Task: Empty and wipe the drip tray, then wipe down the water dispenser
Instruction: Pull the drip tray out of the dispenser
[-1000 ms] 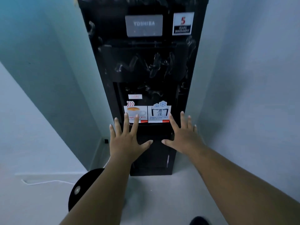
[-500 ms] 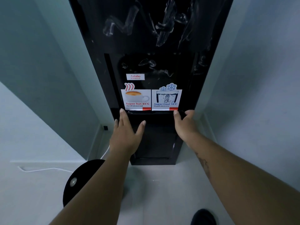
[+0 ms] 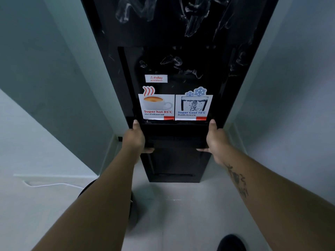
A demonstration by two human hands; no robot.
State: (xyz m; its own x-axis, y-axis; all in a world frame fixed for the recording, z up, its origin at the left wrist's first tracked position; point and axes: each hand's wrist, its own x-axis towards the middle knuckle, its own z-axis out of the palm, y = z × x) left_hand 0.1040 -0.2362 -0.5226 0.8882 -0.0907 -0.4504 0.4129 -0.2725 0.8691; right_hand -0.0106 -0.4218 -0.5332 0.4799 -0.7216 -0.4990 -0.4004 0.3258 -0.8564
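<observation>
A tall black water dispenser (image 3: 177,33) stands in a narrow corner, with a hot and a cold sticker in its recess. Just below the stickers the black drip tray (image 3: 175,136) juts forward from the recess. My left hand (image 3: 135,138) grips the tray's left end, thumb on top and fingers curled under. My right hand (image 3: 216,137) grips the right end the same way. The tray's inside is too dark to make out.
Pale walls close in on both sides of the dispenser. A round black object (image 3: 85,191) sits on the floor at lower left, with a white cable (image 3: 54,185) beside it. A dark shoe (image 3: 231,242) shows at the bottom edge.
Both hands went from spread open in front of the dispenser to gripping the two ends of the drip tray. The camera has moved closer and lower.
</observation>
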